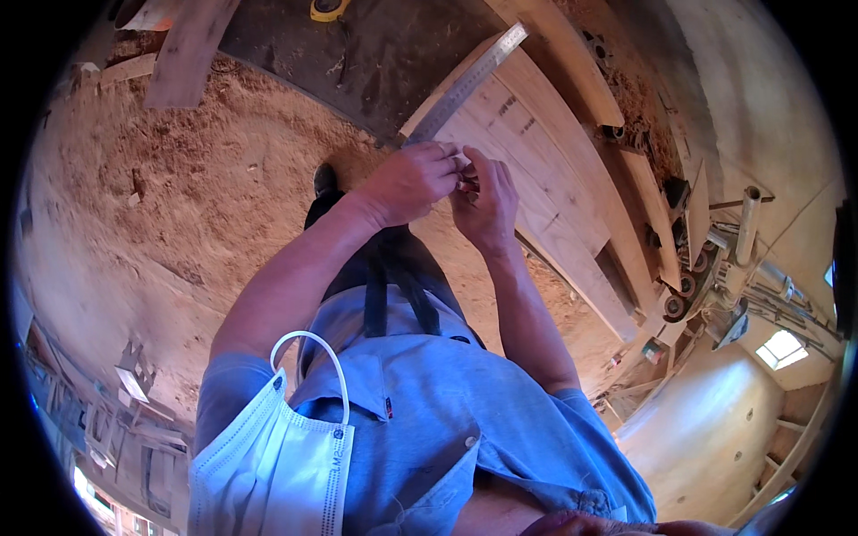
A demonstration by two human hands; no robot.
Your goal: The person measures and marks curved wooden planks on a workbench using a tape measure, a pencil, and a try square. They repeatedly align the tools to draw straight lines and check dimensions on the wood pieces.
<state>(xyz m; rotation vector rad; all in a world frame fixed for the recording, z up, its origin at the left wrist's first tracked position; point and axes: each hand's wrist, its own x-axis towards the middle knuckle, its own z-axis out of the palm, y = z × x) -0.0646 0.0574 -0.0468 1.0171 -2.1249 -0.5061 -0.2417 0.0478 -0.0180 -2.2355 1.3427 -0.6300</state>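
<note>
Close together in front of my body, both hands meet with their fingers curled and pinched at the tips. My left hand has its thumb side turned toward my right hand. Whatever sits between the fingertips is small and mostly hidden, so I cannot make it out. Just beyond the hands, a metal ruler lies slanted across pale wooden boards. The ruler's near end comes close to my left fingers. Dark pencil-like marks show on the boards.
A dark work surface carries a yellow tape measure. At the far left, a wooden plank juts over the dusty floor. More long boards lie at the right, near small wheels. A white face mask dangles by my chest.
</note>
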